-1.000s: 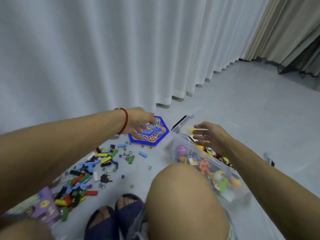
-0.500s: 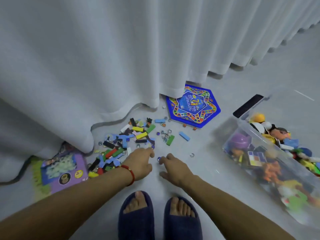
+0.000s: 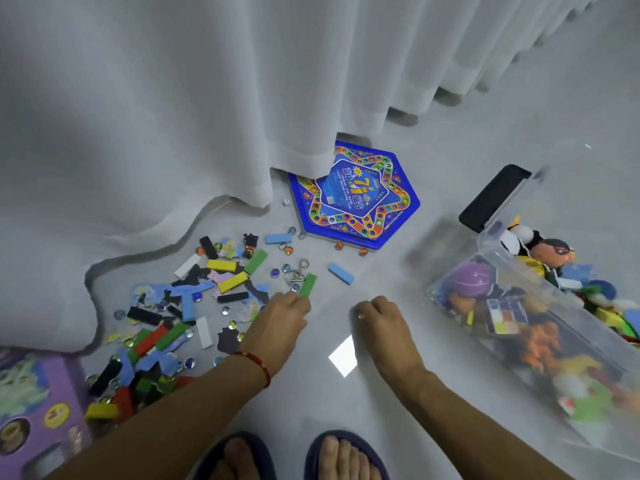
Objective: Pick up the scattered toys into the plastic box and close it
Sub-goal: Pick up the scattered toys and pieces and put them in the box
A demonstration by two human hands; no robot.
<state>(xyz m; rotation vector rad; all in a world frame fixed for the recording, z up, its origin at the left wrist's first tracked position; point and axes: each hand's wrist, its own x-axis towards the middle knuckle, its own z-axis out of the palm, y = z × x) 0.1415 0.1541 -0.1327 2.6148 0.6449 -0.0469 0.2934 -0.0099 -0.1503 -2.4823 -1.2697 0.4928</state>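
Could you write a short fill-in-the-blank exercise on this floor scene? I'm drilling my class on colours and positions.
1. The left hand touches a block whose colour is ____.
2. The curtain hangs over part of the ____-sided blue game board.
3. The clear plastic box lies to the person's ____.
4. A red bracelet circles the ____ wrist.

Missing words: green; six; right; left

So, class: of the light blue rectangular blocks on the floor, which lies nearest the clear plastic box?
The lone light blue block lying apart, right of the pile, below the hexagonal board.
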